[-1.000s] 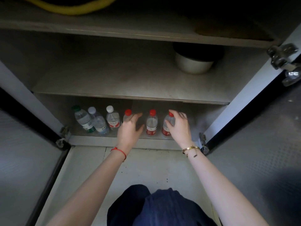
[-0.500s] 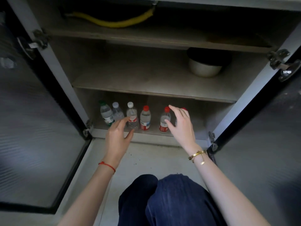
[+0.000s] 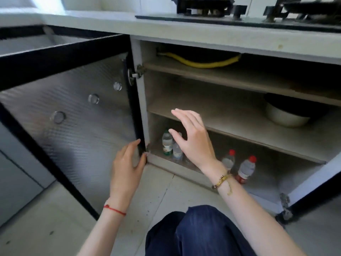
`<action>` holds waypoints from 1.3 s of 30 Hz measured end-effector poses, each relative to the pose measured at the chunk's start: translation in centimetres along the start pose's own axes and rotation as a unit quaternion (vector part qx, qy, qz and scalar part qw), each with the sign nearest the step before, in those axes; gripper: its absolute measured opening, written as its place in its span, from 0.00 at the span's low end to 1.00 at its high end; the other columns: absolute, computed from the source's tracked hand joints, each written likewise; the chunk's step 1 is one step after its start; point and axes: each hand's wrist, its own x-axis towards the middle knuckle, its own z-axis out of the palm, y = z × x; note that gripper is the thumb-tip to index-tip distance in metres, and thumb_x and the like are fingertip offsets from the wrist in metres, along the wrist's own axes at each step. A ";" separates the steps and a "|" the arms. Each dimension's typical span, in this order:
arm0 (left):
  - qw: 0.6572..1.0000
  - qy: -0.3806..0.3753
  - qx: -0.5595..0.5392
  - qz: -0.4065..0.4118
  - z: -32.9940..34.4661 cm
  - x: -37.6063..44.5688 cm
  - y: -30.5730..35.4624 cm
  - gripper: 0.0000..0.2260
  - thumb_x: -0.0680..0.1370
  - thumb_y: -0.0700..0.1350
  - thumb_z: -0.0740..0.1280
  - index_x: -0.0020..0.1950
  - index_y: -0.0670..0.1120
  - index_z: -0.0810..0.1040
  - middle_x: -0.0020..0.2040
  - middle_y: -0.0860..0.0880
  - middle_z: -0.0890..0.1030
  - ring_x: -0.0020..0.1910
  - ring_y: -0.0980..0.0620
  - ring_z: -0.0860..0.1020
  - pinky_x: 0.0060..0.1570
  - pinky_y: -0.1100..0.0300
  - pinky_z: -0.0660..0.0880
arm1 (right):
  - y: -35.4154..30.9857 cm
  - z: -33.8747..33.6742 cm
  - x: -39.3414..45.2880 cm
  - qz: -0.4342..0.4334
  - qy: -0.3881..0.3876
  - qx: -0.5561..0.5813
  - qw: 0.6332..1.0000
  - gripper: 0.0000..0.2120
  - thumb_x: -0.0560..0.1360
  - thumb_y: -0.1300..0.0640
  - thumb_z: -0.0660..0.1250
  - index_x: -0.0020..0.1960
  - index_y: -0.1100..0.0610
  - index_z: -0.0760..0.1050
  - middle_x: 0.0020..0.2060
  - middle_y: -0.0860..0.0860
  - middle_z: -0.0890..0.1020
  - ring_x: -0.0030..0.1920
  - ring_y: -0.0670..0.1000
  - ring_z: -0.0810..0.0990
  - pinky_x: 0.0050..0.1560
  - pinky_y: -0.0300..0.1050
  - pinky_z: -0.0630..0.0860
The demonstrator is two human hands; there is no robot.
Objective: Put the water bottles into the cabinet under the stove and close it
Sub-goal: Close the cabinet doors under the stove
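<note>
Several water bottles stand in a row on the bottom shelf of the open cabinet (image 3: 239, 126) under the stove (image 3: 239, 13). A green-capped bottle (image 3: 167, 143) is at the left, and two red-capped bottles (image 3: 246, 168) at the right; my right hand hides the middle ones. My left hand (image 3: 127, 165) is low beside the hinge edge of the open left door (image 3: 73, 117), fingers apart and touching the frame, holding nothing. My right hand (image 3: 191, 139) hovers open in front of the shelves, empty.
A yellow hose (image 3: 203, 62) lies on the top shelf. A bowl (image 3: 287, 117) sits on the middle shelf at the right. The right door (image 3: 317, 191) hangs open at the lower right. My knee in dark trousers (image 3: 199, 231) is over the tiled floor.
Both hands have let go of the bottles and drawn back out of the cabinet. My left hand moved left to the open door's edge. The view pulled back and up, showing the stove.
</note>
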 end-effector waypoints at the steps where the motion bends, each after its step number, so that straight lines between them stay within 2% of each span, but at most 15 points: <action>1: 1.000 0.016 0.011 -0.013 -1.5 0.0 -0.2 0.18 0.77 0.46 0.68 0.67 0.49 0.74 0.61 0.49 0.80 0.61 0.48 0.76 0.59 0.61 0.69 | -1.6 0.4 1.0 -0.027 0.000 0.018 0.999 0.22 0.77 0.52 0.68 0.70 0.56 0.71 0.65 0.49 0.76 0.69 0.48 0.69 0.72 0.41 0.64; 5: 0.994 0.096 0.043 -0.039 -7.1 0.0 -1.1 0.18 0.77 0.45 0.70 0.67 0.46 0.75 0.61 0.48 0.80 0.62 0.48 0.77 0.62 0.58 0.71 | -8.1 1.8 5.0 -0.111 0.007 0.085 0.990 0.23 0.77 0.54 0.69 0.69 0.58 0.72 0.65 0.51 0.77 0.68 0.50 0.70 0.73 0.43 0.64; 9: 0.981 0.170 0.059 -0.071 -11.6 -0.7 -1.7 0.17 0.76 0.43 0.71 0.65 0.45 0.77 0.59 0.49 0.81 0.62 0.50 0.77 0.61 0.63 0.68 | -14.0 3.2 8.0 -0.169 0.001 0.119 0.978 0.23 0.77 0.54 0.69 0.69 0.59 0.71 0.65 0.53 0.77 0.68 0.52 0.70 0.73 0.43 0.63; 13: 0.966 0.227 0.083 -0.086 -15.1 -1.1 -2.5 0.16 0.76 0.42 0.70 0.64 0.43 0.77 0.59 0.48 0.81 0.60 0.48 0.78 0.60 0.64 0.69 | -19.2 4.3 10.1 -0.221 -0.007 0.139 0.965 0.24 0.76 0.54 0.69 0.70 0.58 0.70 0.66 0.53 0.75 0.69 0.52 0.69 0.72 0.49 0.65; 17: 0.951 0.277 0.079 -0.111 -16.8 -1.4 -3.4 0.19 0.75 0.40 0.70 0.66 0.42 0.74 0.60 0.46 0.77 0.60 0.47 0.77 0.60 0.56 0.74 | -23.2 5.4 11.2 -0.267 -0.015 0.135 0.954 0.25 0.76 0.55 0.69 0.71 0.59 0.69 0.69 0.54 0.74 0.71 0.55 0.68 0.74 0.51 0.63; 20: 0.952 0.261 0.080 -0.141 -17.2 -1.1 -4.2 0.28 0.75 0.40 0.71 0.73 0.41 0.65 0.67 0.44 0.72 0.64 0.44 0.75 0.64 0.48 0.74 | -25.0 6.2 11.9 -0.286 -0.041 0.111 0.951 0.26 0.77 0.53 0.67 0.74 0.57 0.66 0.72 0.53 0.70 0.73 0.55 0.65 0.75 0.51 0.60; 24: 0.964 0.210 0.054 -0.157 -17.0 -0.2 -4.8 0.34 0.76 0.42 0.71 0.78 0.43 0.58 0.73 0.43 0.69 0.70 0.44 0.71 0.70 0.48 0.69 | -25.6 7.0 12.4 -0.292 -0.063 0.097 0.949 0.26 0.78 0.52 0.65 0.74 0.56 0.66 0.72 0.50 0.71 0.74 0.53 0.65 0.74 0.50 0.60; 30: 0.968 0.210 0.034 -0.133 -16.8 0.9 -4.9 0.33 0.76 0.41 0.70 0.78 0.42 0.59 0.71 0.44 0.72 0.68 0.47 0.73 0.70 0.54 0.69 | -24.6 7.1 12.1 -0.287 -0.055 0.116 0.949 0.24 0.78 0.53 0.66 0.72 0.57 0.69 0.66 0.52 0.76 0.71 0.53 0.68 0.72 0.51 0.63; 34: 0.967 0.213 0.046 -0.128 -16.8 1.1 -5.1 0.31 0.77 0.42 0.70 0.77 0.42 0.61 0.66 0.44 0.73 0.63 0.48 0.75 0.60 0.63 0.68 | -24.2 6.9 12.1 -0.291 -0.039 0.111 0.949 0.26 0.78 0.52 0.66 0.74 0.56 0.66 0.71 0.51 0.70 0.73 0.53 0.65 0.74 0.51 0.61; 39: 0.967 0.221 0.050 -0.113 -16.5 0.8 -5.1 0.29 0.77 0.41 0.69 0.75 0.41 0.64 0.62 0.45 0.73 0.59 0.50 0.76 0.56 0.65 0.69 | -24.1 7.0 12.1 -0.298 -0.039 0.110 0.947 0.26 0.79 0.50 0.65 0.75 0.55 0.65 0.73 0.49 0.69 0.74 0.53 0.64 0.75 0.51 0.60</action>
